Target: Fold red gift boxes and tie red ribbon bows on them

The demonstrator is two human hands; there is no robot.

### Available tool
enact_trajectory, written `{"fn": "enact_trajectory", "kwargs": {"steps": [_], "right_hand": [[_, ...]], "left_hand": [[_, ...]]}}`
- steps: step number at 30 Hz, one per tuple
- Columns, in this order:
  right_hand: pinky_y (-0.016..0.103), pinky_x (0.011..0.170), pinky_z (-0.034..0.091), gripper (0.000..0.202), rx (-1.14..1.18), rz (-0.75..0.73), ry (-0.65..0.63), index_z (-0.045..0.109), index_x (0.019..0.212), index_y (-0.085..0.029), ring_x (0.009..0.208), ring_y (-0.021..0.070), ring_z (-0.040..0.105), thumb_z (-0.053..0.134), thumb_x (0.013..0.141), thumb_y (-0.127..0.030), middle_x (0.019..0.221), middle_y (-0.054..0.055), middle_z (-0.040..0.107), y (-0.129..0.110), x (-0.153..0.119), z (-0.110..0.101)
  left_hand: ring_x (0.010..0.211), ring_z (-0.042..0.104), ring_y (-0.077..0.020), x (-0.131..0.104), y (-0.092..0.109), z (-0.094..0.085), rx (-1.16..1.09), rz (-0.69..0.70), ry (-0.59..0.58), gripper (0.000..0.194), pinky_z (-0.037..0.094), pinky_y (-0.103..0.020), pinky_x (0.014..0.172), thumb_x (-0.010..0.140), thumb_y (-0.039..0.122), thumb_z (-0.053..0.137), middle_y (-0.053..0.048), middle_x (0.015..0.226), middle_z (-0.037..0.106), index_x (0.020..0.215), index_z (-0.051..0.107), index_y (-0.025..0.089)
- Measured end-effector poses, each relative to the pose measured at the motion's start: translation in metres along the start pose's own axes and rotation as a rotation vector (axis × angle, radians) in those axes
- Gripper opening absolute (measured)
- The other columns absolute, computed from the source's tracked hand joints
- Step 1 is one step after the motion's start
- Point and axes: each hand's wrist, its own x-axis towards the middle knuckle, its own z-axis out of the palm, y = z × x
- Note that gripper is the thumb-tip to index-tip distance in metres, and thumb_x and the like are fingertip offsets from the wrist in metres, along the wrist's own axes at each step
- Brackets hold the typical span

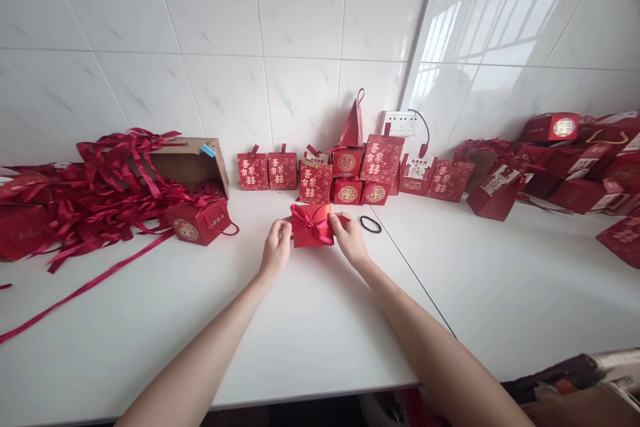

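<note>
A small red gift box (313, 235) stands on the white table in front of me, with a shiny red ribbon (316, 220) tied in a bow across its upper part. At the box's left side, my left hand (277, 241) is closed, its fingertips pinching the ribbon. My right hand (349, 237) is closed at the right side, thumb and fingers on the bow's right part, and a ribbon tail shows past the fingers. Just behind the box is a patterned red box with white characters (315, 185). A black elastic band (371, 224) lies to the right of my right hand.
Tangled red ribbons (115, 193) spill from a cardboard box (183, 170) at left, beside a red box with a cord handle (199, 221). More red boxes (565, 167) are piled at right. A power strip (399, 123) is by the tiled wall.
</note>
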Motion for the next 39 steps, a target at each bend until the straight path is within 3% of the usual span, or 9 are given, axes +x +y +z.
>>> {"fn": "enact_trajectory", "kwargs": {"steps": [14,22,28,33,36,39], "right_hand": [[0.031,0.073,0.045,0.039,-0.005,0.007,0.014,0.057,0.076,-0.018,0.081,0.0206,0.059,0.044,0.08,-0.054,0.081,0.006,0.064,0.0,0.0,0.001],[0.032,0.076,0.044,0.038,-0.002,0.02,0.008,0.057,0.076,-0.018,0.083,0.0212,0.058,0.043,0.079,-0.053,0.081,0.006,0.063,-0.001,-0.001,0.001],[0.034,0.081,0.042,0.037,0.04,0.028,0.026,0.058,0.071,-0.018,0.084,0.0214,0.057,0.047,0.077,-0.052,0.082,0.006,0.063,-0.002,0.0,0.0],[0.035,0.087,0.041,0.035,0.13,0.045,0.068,0.059,0.066,-0.017,0.084,0.0204,0.057,0.056,0.073,-0.051,0.08,0.004,0.062,-0.003,-0.002,0.004],[0.034,0.081,0.047,0.031,0.241,0.094,0.127,0.056,0.065,-0.016,0.079,0.0177,0.058,0.062,0.069,-0.047,0.073,0.001,0.06,0.001,0.004,0.001],[0.029,0.073,0.052,0.028,0.382,0.17,0.318,0.047,0.068,-0.018,0.073,0.0124,0.057,0.052,0.079,-0.044,0.07,-0.002,0.053,0.01,0.018,-0.017]], "left_hand": [[0.061,0.048,-0.0139,-0.002,0.004,0.0,0.026,-0.018,0.001,0.023,0.039,-0.024,0.058,0.08,0.043,0.045,0.003,0.063,0.047,0.072,0.047,0.021],[0.067,0.05,-0.0152,-0.002,0.003,0.001,0.035,-0.011,0.005,0.021,0.039,-0.025,0.062,0.081,0.039,0.044,0.001,0.069,0.051,0.075,0.049,0.02],[0.074,0.054,-0.0163,-0.001,0.003,0.001,0.028,-0.008,0.019,0.02,0.042,-0.026,0.068,0.081,0.037,0.045,-0.001,0.075,0.057,0.076,0.052,0.019],[0.067,0.053,-0.0151,-0.003,0.005,0.004,-0.012,-0.04,0.039,0.02,0.041,-0.024,0.063,0.078,0.037,0.049,0.001,0.069,0.055,0.069,0.051,0.019],[0.061,0.054,-0.0145,0.005,0.004,-0.003,-0.059,-0.083,0.101,0.02,0.042,-0.024,0.059,0.073,0.036,0.056,0.002,0.06,0.052,0.063,0.05,0.019],[0.056,0.054,-0.0128,0.025,0.001,-0.027,-0.127,-0.15,0.332,0.017,0.043,-0.024,0.057,0.075,0.029,0.048,0.004,0.057,0.048,0.062,0.044,0.019]]}}
